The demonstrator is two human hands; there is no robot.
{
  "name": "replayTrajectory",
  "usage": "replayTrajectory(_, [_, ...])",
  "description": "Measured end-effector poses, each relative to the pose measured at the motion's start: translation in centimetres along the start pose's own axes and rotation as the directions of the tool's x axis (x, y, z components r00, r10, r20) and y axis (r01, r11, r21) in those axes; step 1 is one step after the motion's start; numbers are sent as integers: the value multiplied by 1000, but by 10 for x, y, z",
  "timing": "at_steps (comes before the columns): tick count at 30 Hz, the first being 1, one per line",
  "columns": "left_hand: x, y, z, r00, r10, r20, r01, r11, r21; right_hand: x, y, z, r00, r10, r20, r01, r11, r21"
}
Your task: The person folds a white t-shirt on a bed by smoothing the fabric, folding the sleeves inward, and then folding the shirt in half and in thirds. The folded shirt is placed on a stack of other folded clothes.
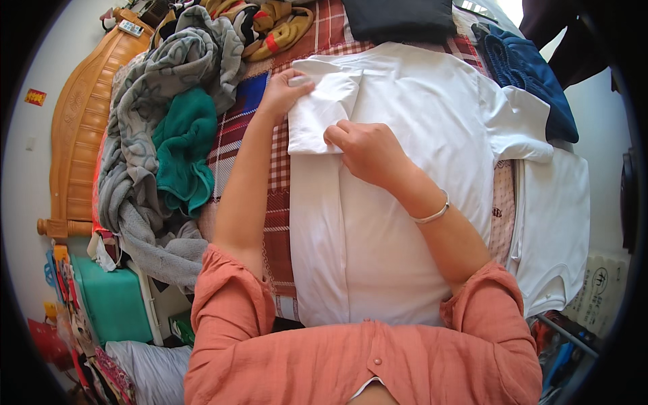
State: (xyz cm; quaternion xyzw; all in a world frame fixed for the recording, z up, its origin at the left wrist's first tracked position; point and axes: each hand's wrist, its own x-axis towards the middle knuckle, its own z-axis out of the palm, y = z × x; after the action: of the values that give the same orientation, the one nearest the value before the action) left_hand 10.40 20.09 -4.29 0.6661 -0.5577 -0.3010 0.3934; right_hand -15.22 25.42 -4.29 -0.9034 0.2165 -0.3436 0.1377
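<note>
A white short-sleeved shirt lies spread on the bed, its left side turned inward in a long strip. The left sleeve is laid back over that strip. At the sleeve's upper outer edge, my left hand pinches the cloth between thumb and fingers. My right hand grips the sleeve's lower hem with bent fingers, and a silver bangle circles that wrist. On the right side, the other sleeve still extends outward.
A folded white shirt and folded dark blue garment lie right. Black folded cloth is at the top. A grey blanket and green cloth are heaped left, before a wooden headboard. Plaid bedding shows between.
</note>
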Motion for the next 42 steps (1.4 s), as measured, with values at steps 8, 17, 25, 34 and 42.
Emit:
replayTrajectory(8, [-107, 48, 46, 832, 540, -127, -443, 785, 433, 1, 32, -23, 965, 262, 26, -250, 877, 410])
replayTrajectory(17, [-157, 34, 96, 846, 530, -65, -453, 777, 438, 17, 88, -16, 796, 603, 49, -496, 604, 624])
replayTrajectory(25, [-164, 28, 95, 842, 539, -29, -430, 702, 568, 79, 127, -12, 711, 558, 428, -698, 634, 333])
replayTrajectory(34, [-166, 28, 90, 813, 582, -12, -420, 600, 681, 83, 137, -10, 797, 474, 375, -602, 679, 421])
replayTrajectory(42, [-163, 34, 86, 750, 656, -78, -438, 582, 686, 88, 140, -11, 778, 462, 426, -621, 667, 411])
